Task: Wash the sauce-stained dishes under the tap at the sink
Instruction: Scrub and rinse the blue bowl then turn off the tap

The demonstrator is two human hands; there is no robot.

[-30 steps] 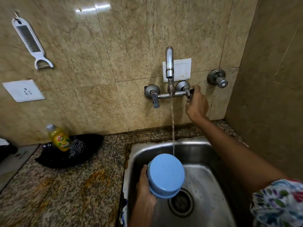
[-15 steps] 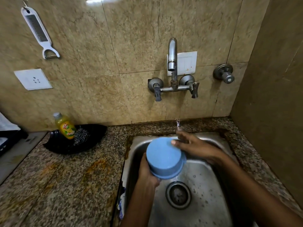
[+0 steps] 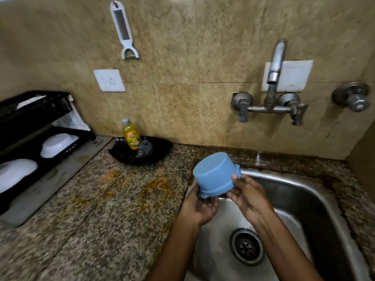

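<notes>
The blue bowl (image 3: 216,174) is held upside down over the left edge of the sink (image 3: 304,191), probably so water drains out. The left hand (image 3: 199,207) cups its rim from below; the right hand (image 3: 248,199) pinches the rim's right side. No water shows at the tap (image 3: 275,78).

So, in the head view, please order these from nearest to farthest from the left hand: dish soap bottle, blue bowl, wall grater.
1. Blue bowl: held by the left hand.
2. Dish soap bottle: on the black tray, back left.
3. Wall grater: hanging high on the wall.
</notes>
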